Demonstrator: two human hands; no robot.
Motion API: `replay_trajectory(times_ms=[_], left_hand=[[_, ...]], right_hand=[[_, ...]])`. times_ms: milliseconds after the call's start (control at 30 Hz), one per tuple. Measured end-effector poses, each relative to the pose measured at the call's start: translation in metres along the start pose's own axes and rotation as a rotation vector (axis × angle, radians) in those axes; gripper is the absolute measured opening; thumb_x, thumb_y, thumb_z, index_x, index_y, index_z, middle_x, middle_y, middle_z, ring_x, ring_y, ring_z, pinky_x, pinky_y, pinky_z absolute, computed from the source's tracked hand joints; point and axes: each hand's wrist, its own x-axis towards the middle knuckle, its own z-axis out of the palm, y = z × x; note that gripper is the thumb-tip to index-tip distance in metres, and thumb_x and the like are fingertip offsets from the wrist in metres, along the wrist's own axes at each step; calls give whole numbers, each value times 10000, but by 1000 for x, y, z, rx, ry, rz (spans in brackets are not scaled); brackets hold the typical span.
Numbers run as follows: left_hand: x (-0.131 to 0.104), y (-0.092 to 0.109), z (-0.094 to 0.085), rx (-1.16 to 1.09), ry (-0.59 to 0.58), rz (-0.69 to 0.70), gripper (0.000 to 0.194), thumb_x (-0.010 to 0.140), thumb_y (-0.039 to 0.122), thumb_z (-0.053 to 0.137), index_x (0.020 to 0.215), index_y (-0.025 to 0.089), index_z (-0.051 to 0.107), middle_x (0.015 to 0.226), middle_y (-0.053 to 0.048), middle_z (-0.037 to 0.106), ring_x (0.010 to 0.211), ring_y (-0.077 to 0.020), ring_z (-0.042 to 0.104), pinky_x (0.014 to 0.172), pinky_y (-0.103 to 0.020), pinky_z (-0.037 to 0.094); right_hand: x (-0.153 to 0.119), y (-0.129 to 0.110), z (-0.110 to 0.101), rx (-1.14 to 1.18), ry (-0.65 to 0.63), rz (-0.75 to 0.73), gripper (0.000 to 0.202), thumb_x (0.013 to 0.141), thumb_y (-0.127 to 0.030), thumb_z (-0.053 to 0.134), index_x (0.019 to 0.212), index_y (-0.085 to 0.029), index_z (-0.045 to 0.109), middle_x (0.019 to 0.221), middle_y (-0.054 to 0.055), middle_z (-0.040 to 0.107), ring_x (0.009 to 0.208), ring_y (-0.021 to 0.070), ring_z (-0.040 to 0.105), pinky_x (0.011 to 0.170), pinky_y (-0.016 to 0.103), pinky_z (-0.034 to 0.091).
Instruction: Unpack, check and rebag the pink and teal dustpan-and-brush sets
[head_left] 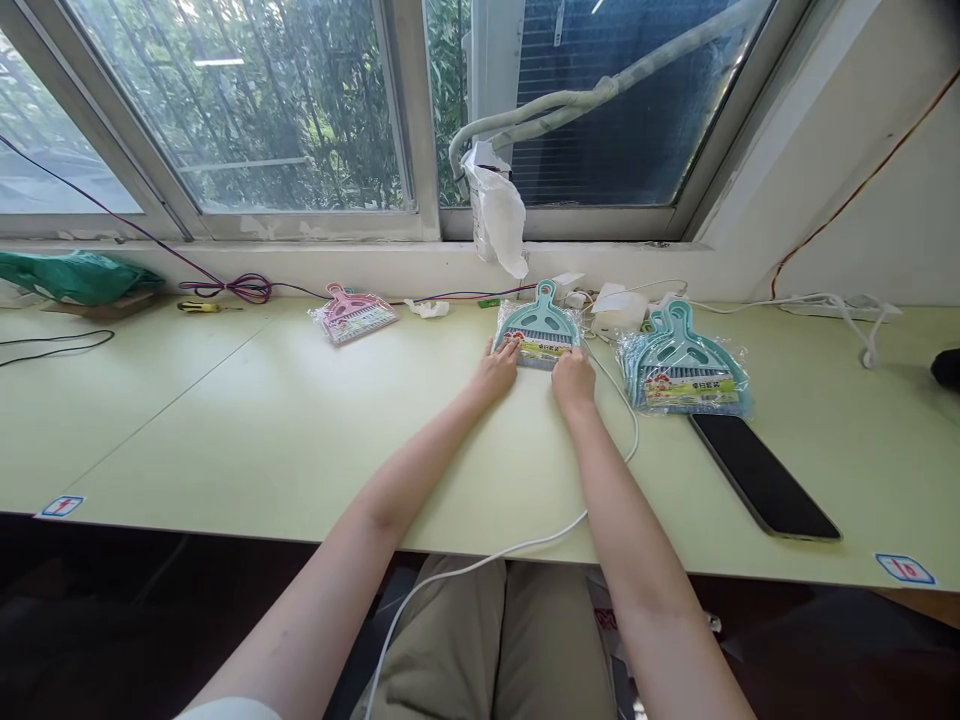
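A clear-wrapped mini dustpan and brush set (541, 318), pale turquoise with a printed label, lies at the back of the table with its handle toward the window. My left hand (498, 368) is at its lower left corner, fingers over the wrapper and label edge. At the lower right corner, the curled fingers of my right hand (574, 378) grip the pack. Fingertips under or behind it are hidden. To the right is a pile of similar turquoise dustpan sets (686, 365), also wrapped. A pink wrapped dustpan set (354, 316) lies apart on the left.
A black phone (763, 475) touches the pile's front. A white cable (634, 430) loops beside my right arm and over the front edge. Along the back are a screwdriver (201, 307), bundled dark wires (251, 288), crumpled paper (427, 309) and a green bag (79, 277).
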Motion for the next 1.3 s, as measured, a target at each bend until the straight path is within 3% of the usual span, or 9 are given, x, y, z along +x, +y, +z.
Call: replay_trajectory(times_ms=[267,533,633,867,1300], left_hand=[[-4,2,-6,-85,32,-133,555,879,112,367,1432,134,403,1555,-191,351,1444,-241,354,1211,-571,171],[-4,-2,-8,-111,-113,-134,504,936,180,309,1436,186,368,1643,-116,181,1487,-200,269,1168,-503,310],[-4,-4,-7,-109,-125,-133,523,942,202,303,1463,187,342,1653,-110,140,1473,-212,300,1159,-512,317],[-5,-4,-8,-61,-19,-81,532,902,160,363,1430,185,423,1597,-79,326,1452,-212,329,1176,-459,300],[-2,-2,-3,9,20,-26,549,907,108,332,1440,179,443,1575,-99,368,1467,-236,303,1185,-535,263]], right_hand=[[-1,-1,0,38,0,14,428,889,-35,289,1055,-41,684,1142,263,644,1016,313,651,841,388,499],[-3,-2,1,67,-32,30,417,905,-32,328,1205,-41,617,1377,233,553,1130,267,630,931,320,472],[-3,1,2,84,-23,15,443,896,-21,324,1249,-40,591,1393,223,540,1164,263,609,950,323,468],[-2,7,5,127,23,-73,433,888,-39,340,1245,-23,585,1309,234,558,1221,280,527,982,367,463],[-1,-2,4,-36,-40,-316,430,911,-85,380,1274,-85,610,1347,172,571,1236,290,495,990,409,448]])
